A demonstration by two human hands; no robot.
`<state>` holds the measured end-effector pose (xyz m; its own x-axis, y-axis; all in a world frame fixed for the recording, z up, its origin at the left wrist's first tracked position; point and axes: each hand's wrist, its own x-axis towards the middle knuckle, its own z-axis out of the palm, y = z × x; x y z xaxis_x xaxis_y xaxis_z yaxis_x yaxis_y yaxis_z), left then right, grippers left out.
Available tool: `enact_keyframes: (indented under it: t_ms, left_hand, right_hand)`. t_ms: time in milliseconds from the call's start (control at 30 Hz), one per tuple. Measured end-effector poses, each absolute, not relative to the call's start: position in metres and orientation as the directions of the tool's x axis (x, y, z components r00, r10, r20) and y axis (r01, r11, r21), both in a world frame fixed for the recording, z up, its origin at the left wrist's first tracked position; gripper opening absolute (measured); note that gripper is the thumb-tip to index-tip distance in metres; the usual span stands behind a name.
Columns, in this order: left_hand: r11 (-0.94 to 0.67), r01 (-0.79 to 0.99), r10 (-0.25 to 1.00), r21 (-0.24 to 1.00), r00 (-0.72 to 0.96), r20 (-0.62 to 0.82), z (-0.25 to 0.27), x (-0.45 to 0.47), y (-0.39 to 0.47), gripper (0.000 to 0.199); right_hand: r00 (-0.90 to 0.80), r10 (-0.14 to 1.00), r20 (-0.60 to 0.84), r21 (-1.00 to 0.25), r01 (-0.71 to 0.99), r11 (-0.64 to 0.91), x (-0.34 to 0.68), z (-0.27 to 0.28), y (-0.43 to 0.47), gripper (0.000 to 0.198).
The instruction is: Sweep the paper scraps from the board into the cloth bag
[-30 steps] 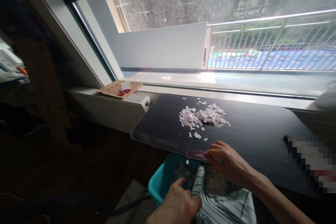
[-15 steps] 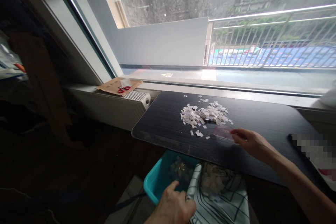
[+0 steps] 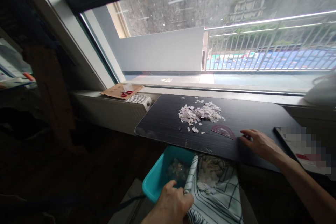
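On the dark tabletop lies a pinkish see-through protractor, flat, just left of my right hand. That hand hovers low over the table with fingers loosely bent and apart, not touching the protractor. A heap of small white paper pieces is spread behind the protractor, with a few loose bits around it. Below the table edge, my left hand grips the upper edge of a white cloth bag with dark lines. Pale paper scraps show inside the bag.
A teal bin holding clear, crumpled-looking stuff stands left of the bag. A dark-edged tray or device, partly blurred out, lies at the right. Red-handled scissors rest on brown paper by the radiator. A window runs behind.
My right hand has let go of the protractor and drawn back to the right, leaving it flat on the table. The left hand keeps its grip on the bag. The view has shifted slightly.
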<state>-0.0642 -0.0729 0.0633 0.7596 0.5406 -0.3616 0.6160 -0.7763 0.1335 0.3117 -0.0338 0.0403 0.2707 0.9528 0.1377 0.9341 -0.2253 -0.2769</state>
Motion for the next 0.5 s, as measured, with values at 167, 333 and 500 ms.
enact_keyframes:
  t_ms: [167, 333, 500]
  left_hand:
    - [-0.818, 0.573, 0.518, 0.048, 0.770, -0.371, 0.052, -0.065, -0.094, 0.013]
    - [-0.770, 0.638, 0.596, 0.031, 0.735, -0.324, 0.031, -0.065, -0.109, 0.016]
    - [-0.764, 0.646, 0.615, -0.010, 0.723, -0.314, 0.014, -0.070, -0.107, 0.008]
  right_hand:
    - [0.229, 0.961, 0.155, -0.309, 0.935, -0.173, 0.317, 0.035, -0.049, 0.038]
    - [0.227, 0.964, 0.139, -0.301, 0.937, -0.178, 0.311, 0.045, -0.048, 0.036]
    - [0.183, 0.977, 0.113, -0.275, 0.950, -0.147, 0.277, 0.060, -0.025, 0.041]
